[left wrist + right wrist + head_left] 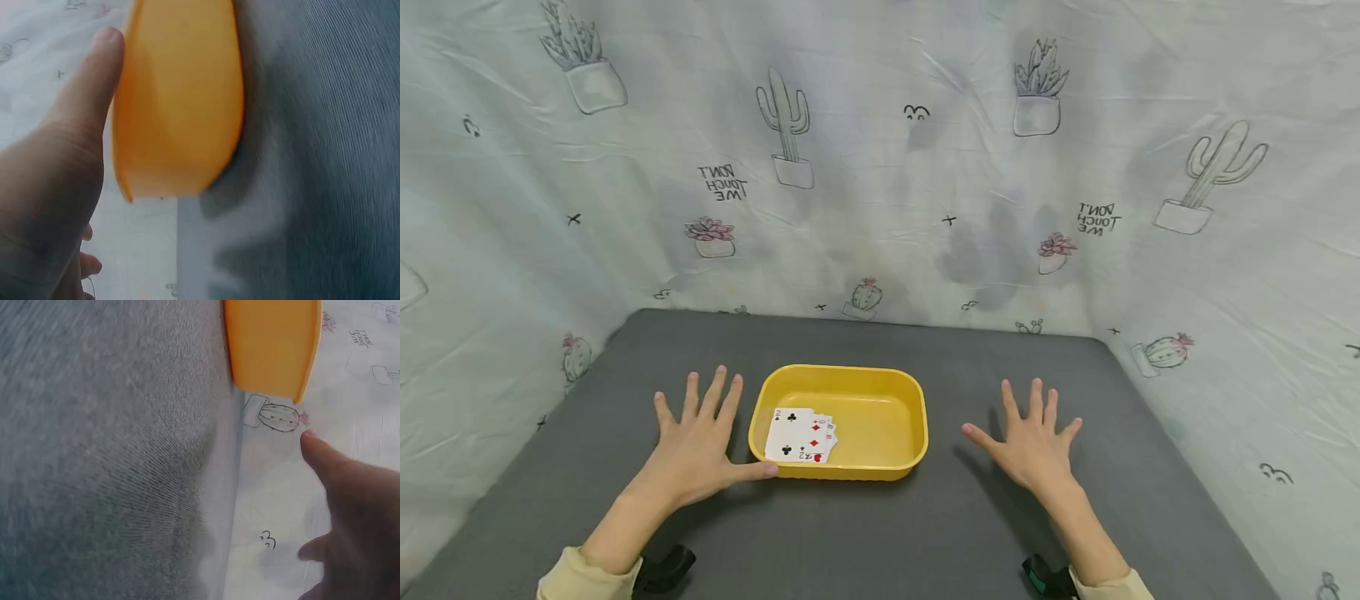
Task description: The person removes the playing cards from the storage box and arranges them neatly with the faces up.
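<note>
A yellow tray [880,473] with raised walls sits on the grey table. Several playing cards [790,433] lie overlapped, faces up, in its left part, a two of clubs on top. On the tray's left, my left hand [696,454] is spread wide, its thumb tip overlapping the near left corner of the rim in the head view. The left wrist view shows that thumb [94,81] beside the tray's wall [181,100]. My right hand [1033,450], fingers spread and holding nothing, hovers over the table right of the tray, apart from it.
Grey cloth covers the table [865,542]. Behind it and along both sides hangs a pale curtain [880,167] printed with cacti, potted plants and mirrored lettering. Dark bands with devices [664,570] are worn at both wrists, by the cream sleeves [583,575].
</note>
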Demonstrator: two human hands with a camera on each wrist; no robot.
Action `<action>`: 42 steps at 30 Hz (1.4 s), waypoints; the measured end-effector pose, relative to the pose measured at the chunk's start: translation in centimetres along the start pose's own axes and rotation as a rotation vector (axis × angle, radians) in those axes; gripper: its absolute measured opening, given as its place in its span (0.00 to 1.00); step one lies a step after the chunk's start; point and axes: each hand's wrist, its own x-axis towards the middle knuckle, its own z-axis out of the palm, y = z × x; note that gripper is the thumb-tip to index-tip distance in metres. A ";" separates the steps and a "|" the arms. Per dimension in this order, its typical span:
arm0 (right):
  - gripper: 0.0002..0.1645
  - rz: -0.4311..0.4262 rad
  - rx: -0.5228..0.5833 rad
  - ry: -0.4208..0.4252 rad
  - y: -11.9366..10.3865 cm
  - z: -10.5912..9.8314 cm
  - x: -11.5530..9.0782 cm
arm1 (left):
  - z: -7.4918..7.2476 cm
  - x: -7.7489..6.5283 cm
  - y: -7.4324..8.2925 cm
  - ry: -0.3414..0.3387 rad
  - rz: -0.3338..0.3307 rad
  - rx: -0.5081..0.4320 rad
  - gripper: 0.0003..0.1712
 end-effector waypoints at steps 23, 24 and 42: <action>0.38 -0.401 0.613 0.267 -7.9 -0.3 0.3 | 2.7 -1.0 2.5 0.036 -0.017 -0.509 0.75; 0.37 -0.413 0.640 0.248 -8.8 -0.3 0.3 | 2.9 -1.0 2.6 0.040 -0.021 -0.528 0.75; 0.44 -0.389 0.940 -0.316 -18.3 4.9 3.5 | 3.9 -1.5 3.0 0.076 -0.086 -0.611 0.71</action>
